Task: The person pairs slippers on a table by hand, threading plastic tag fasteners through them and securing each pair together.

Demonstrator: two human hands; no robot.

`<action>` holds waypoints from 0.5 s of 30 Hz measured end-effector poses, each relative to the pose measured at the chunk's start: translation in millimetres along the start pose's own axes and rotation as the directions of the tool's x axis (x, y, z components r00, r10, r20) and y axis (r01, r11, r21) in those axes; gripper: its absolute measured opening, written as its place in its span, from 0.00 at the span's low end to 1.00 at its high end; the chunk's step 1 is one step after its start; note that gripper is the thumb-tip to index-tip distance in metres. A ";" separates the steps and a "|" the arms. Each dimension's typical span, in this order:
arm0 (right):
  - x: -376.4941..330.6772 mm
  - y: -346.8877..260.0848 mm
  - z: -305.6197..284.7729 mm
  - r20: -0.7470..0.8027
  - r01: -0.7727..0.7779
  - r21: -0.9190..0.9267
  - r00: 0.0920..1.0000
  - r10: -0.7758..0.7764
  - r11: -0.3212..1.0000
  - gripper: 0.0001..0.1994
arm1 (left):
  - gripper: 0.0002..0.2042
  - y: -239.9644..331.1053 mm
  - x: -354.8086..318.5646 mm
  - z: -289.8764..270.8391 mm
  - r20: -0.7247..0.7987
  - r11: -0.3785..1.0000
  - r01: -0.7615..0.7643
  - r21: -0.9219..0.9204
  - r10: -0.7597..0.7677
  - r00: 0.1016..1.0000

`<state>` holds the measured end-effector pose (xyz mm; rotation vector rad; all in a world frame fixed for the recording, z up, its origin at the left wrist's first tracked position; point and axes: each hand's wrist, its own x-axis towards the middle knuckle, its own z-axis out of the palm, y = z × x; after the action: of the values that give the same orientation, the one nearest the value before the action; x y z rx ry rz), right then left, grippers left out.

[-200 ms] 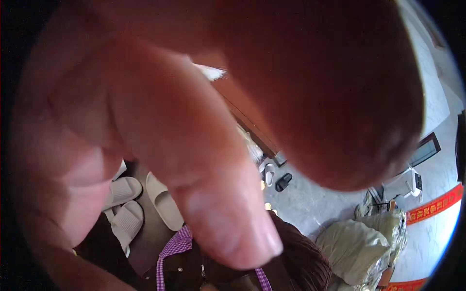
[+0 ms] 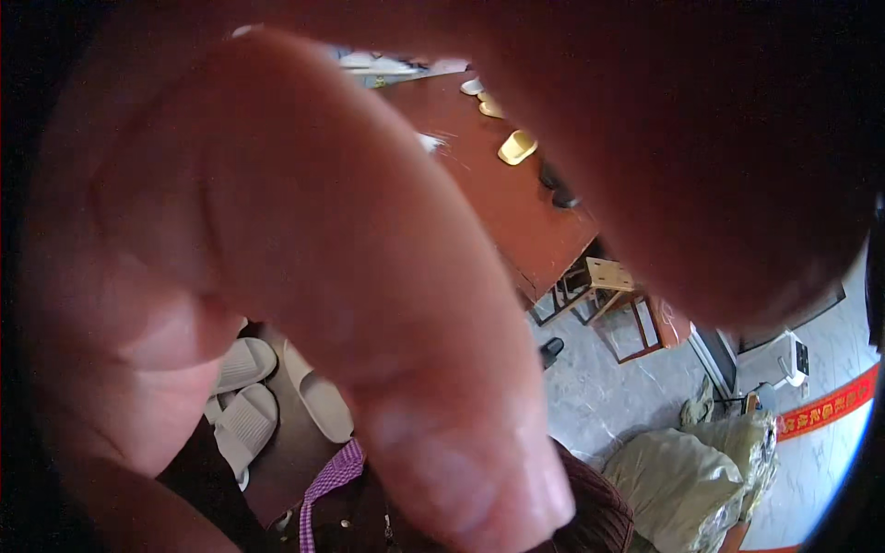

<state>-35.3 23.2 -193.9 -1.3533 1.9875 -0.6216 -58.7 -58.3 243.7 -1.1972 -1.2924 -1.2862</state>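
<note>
A hand, which seems to be my left hand (image 2: 369, 276), fills most of the view very close up and blurred. It comes in from the left side, with two digits stretched out toward the right and a wide gap between them. Nothing shows in its grasp; its upper part is dark and cut off by the edge. Past it at the lower left lie several off-white slippers (image 2: 247, 424) on a dark surface. Beneath the nearer digit, a purple checked strap (image 2: 334, 481) crosses brown clothing (image 2: 595, 502). My right hand does not show.
A red-brown table (image 2: 525, 226) bears a yellow slipper (image 2: 517, 147) and dark footwear (image 2: 557, 187). Beyond its corner stands a wooden stool (image 2: 608, 274). One black slipper (image 2: 551, 351) lies on the grey floor. Plastic-wrapped bundles (image 2: 678, 479) sit at the right, near a red banner (image 2: 830, 405).
The view has shifted, so more of the table and the stools now show between the digits. The nearer digit appears slightly lower and farther right; the upper one also reaches farther right.
</note>
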 end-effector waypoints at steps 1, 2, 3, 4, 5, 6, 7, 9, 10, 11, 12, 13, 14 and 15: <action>1.0 -2.0 0.9 0.010 0.001 0.008 1.000 -0.001 1.000 0.21 | 0.29 1.1 -2.7 -2.5 -0.007 1.000 0.009 0.019 -0.009 1.000; 4.6 -2.5 -0.7 0.004 -0.003 0.006 1.000 0.003 1.000 0.21 | 0.28 1.5 -5.3 -5.0 -0.015 0.999 0.018 0.037 -0.017 1.000; 8.6 -2.2 -3.2 -0.002 -0.009 0.004 1.000 0.009 1.000 0.20 | 0.28 1.3 -7.9 -7.5 -0.022 0.998 0.027 0.053 -0.025 0.999; 9.0 -4.2 -4.2 -0.004 -0.011 -0.001 1.000 0.011 1.000 0.19 | 0.28 4.6 -10.9 -10.2 -0.032 0.997 0.034 0.075 -0.032 0.999; 5.4 -5.7 -4.2 0.008 -0.010 0.004 1.000 0.010 1.000 0.19 | 0.28 7.8 -14.0 -12.9 -0.041 0.994 0.042 0.096 -0.038 0.998; 1.7 -8.5 -9.2 -0.051 0.008 0.030 0.999 -0.007 1.000 0.18 | 0.28 10.5 -16.5 -17.7 -0.047 0.992 0.044 0.116 -0.038 0.998; -3.0 -12.7 -15.7 -0.110 0.028 0.055 0.994 -0.022 0.998 0.18 | 0.28 13.7 -19.4 -22.6 -0.054 0.989 0.046 0.137 -0.039 0.998; -2.4 -9.0 -18.4 -0.154 0.058 0.084 0.987 -0.044 0.995 0.17 | 0.27 21.3 -24.4 -29.7 -0.066 0.981 0.058 0.187 -0.046 0.997; 2.3 -1.6 -15.2 -0.179 0.106 0.093 0.980 -0.088 0.990 0.16 | 0.27 26.2 -26.2 -32.1 -0.073 0.974 0.067 0.218 -0.052 0.996; 4.7 2.6 -12.8 -0.199 0.155 0.102 0.971 -0.133 0.983 0.16 | 0.27 32.9 -29.4 -34.6 -0.083 0.964 0.079 0.253 -0.060 0.995; 2.7 -1.4 -25.6 -0.162 0.093 0.098 0.984 -0.077 0.991 0.16 | 0.27 38.9 -34.7 -38.3 -0.098 0.954 0.091 0.287 -0.065 0.993; 2.9 -5.3 -41.3 -0.120 0.035 0.091 0.993 -0.024 0.995 0.15 | 0.27 46.9 -39.9 -41.7 -0.114 0.939 0.106 0.327 -0.073 0.991; 6.6 0.7 -47.2 -0.209 -0.005 0.042 0.978 0.014 0.999 0.14 | 0.27 54.9 -44.1 -41.1 -0.133 0.921 0.124 0.369 -0.080 0.988; 11.4 7.3 -52.5 -0.293 -0.044 -0.002 0.955 0.042 0.999 0.14 | 0.27 64.7 -47.8 -39.7 -0.154 0.898 0.147 0.415 -0.090 0.984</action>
<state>-81.3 16.5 -166.1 -1.2778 2.2484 -0.8352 9.5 -100.6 203.7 -0.7228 -1.4726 -1.0706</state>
